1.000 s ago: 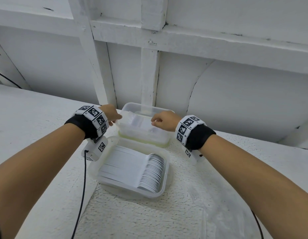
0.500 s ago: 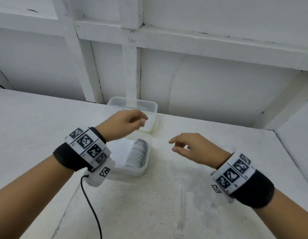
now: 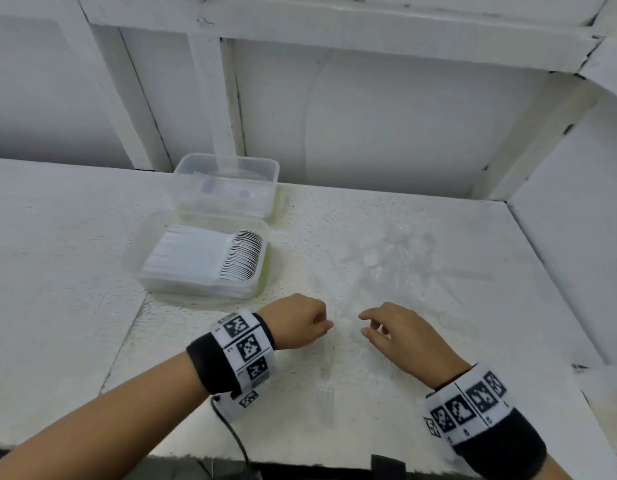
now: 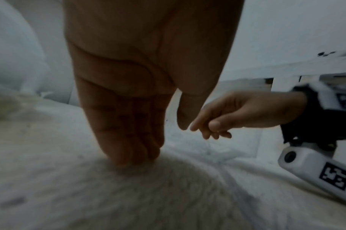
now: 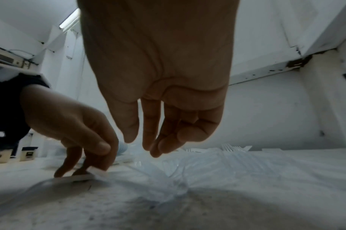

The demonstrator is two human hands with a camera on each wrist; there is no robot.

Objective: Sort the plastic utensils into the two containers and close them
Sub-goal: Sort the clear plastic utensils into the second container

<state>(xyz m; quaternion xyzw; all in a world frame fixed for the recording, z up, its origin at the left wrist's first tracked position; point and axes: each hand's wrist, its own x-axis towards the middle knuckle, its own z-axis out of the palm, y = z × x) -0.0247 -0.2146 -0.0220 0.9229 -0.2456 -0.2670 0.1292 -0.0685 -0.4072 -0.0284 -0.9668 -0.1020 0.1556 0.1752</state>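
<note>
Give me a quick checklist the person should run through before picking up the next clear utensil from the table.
1. Near container open to receive: ok, no lid on it, white spoons stacked inside.
2. Far container open: cannot tell, clear plastic hides any lid.
3. Loose clear utensils within reach on the table: ok, just beyond both hands.
4. Left hand on a utensil: ok, the right wrist view shows its fingertips pinching a clear handle.
5. Right hand free: ok, fingers relaxed, holding nothing.
6. Utensil type identified: cannot tell, too transparent.

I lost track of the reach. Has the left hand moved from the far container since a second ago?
Yes. The left hand left the far container, coming nearer than the spoon container.
</note>
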